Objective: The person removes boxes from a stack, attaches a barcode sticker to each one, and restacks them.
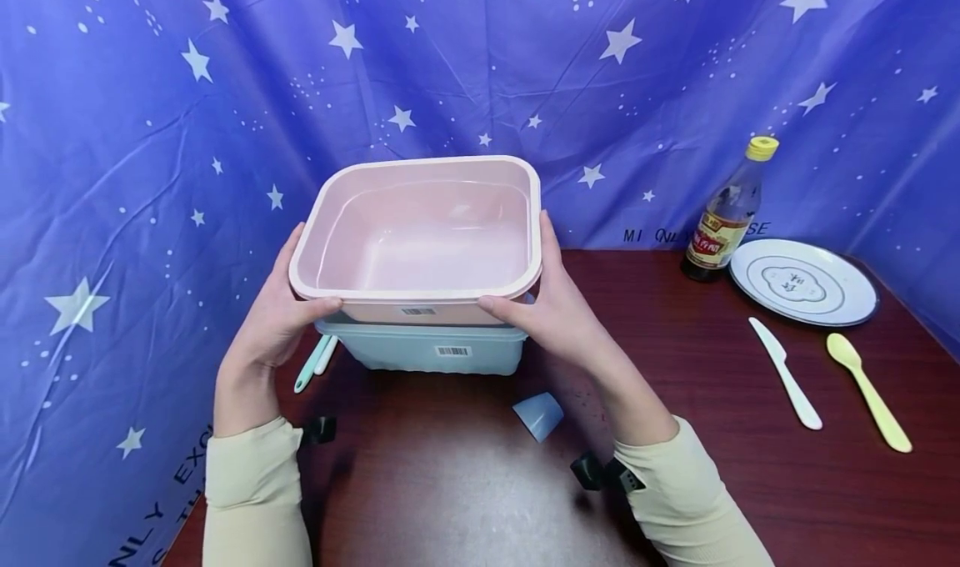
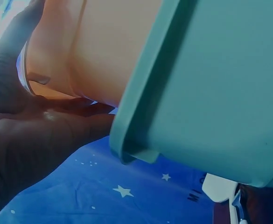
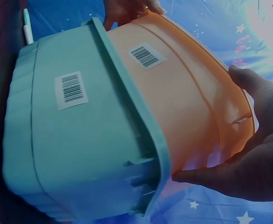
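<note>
A pink plastic basin (image 1: 427, 208) is gripped by its rim at both ends. My left hand (image 1: 273, 317) has its thumb on the front rim and its fingers round the left side, and my right hand (image 1: 558, 313) does the same on the right. Under it stands a light teal basin (image 1: 405, 352) with a barcode label on its front. In the right wrist view the lower part of the pink basin (image 3: 173, 88) sits inside the teal basin's rim (image 3: 131, 102), with much of its wall showing above.
Left of the basins lie a teal handle (image 1: 308, 368) and a white one. A small blue cup (image 1: 538, 417) lies on its side in front. To the right are a sauce bottle (image 1: 723, 217), a white plate (image 1: 847, 300), a white knife (image 1: 787, 375) and a yellow spoon (image 1: 870, 392).
</note>
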Available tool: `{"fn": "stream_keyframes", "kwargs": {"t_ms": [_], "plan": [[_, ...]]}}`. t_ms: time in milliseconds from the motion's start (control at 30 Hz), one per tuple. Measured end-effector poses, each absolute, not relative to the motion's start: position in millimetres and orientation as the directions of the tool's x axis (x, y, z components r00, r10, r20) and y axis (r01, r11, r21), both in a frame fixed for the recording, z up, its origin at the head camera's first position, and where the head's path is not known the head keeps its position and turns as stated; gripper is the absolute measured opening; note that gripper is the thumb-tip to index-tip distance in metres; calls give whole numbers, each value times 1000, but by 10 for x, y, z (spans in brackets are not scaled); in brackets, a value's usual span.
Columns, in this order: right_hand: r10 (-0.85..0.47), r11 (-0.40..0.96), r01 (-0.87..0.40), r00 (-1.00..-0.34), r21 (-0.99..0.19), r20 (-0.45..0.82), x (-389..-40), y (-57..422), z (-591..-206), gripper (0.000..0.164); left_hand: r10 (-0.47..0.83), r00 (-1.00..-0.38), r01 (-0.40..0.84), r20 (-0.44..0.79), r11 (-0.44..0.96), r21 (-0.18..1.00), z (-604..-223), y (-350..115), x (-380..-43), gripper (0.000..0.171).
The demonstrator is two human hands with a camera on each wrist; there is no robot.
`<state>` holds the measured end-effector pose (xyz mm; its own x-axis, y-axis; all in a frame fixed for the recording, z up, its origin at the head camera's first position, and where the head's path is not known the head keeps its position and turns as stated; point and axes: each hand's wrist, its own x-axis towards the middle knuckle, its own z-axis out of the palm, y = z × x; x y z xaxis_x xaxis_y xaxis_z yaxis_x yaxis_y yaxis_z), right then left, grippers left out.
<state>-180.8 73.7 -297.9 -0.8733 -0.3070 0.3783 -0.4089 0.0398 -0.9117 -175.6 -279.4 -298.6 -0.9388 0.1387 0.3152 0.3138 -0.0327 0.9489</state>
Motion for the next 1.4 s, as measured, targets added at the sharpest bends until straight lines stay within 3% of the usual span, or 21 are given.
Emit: {"fn": "stream_keyframes", "kwargs": {"t_ms": [233,467,767,1000,1400], "plan": [[-299,175,-440,-876,-881,378,-1861,745,-3048,120,142,-951,288,274,83,954,-3018,-2815,-1784,109],[-318,158,-467,-858,-870,403,-1908,754,-3141,116,174,-967,220,186,200,955,-3073,-2844,-1809,110],[-303,281,-396,-901,-874,311,-1937,729,-3282,119,249,-962,184,115,272,945,-3188,-2907,-1878,102],[-316,380,-380,-910,-843,268,-1960,717,-3337,116,249,-968,117,32,337,934,-3252,-2955,-1878,105],[-338,579,-324,-930,-749,141,-1900,701,-3365,123,281,-960,115,10,359,926,-3278,-2955,-1873,107]]}}
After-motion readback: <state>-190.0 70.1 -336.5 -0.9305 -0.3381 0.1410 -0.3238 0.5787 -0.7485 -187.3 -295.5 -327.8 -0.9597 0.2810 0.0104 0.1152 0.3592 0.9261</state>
